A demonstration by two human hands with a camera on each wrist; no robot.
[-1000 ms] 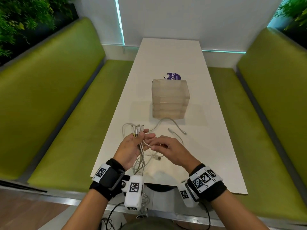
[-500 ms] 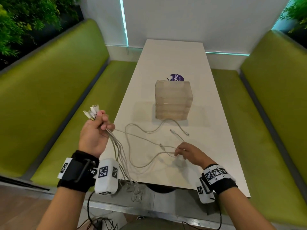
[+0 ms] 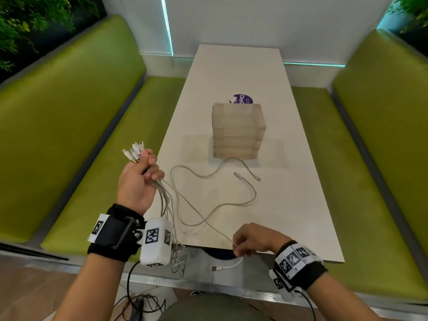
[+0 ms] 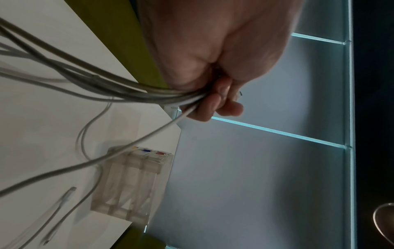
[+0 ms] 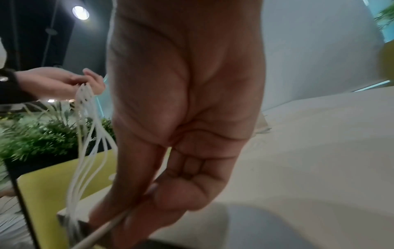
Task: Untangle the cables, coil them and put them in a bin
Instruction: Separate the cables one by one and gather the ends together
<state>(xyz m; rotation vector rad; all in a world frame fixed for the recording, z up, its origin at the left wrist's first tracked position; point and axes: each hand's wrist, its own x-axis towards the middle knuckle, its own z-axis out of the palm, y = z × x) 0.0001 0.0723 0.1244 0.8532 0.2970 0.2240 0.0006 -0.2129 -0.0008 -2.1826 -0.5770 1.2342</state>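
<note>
My left hand [image 3: 141,174] is raised off the table's left edge and grips a bundle of white cables [image 3: 165,200] just below their plugs [image 3: 134,151]; the strands hang down past the table's front edge. The left wrist view shows the fingers [image 4: 215,104] curled round that bundle [image 4: 127,91]. My right hand [image 3: 245,243] is at the front edge of the table and pinches a single white cable [image 3: 201,218], whose plug end [image 3: 217,268] dangles below the hand. That cable [image 5: 106,230] passes between thumb and fingers in the right wrist view. Another cable [image 3: 231,181] lies looped on the table before the clear bin [image 3: 238,133].
The white table [image 3: 301,205] runs between two green benches [image 3: 69,135] [image 3: 382,147]. A purple round sticker [image 3: 243,99] lies behind the bin. The bin [image 4: 132,183] is a clear stack of drawers. Black wires [image 3: 139,304] trail on the floor below.
My left hand has lifted the bundle a little higher. My right hand has drawn back to the table's front edge, pulling one cable out until its plug hangs free.
</note>
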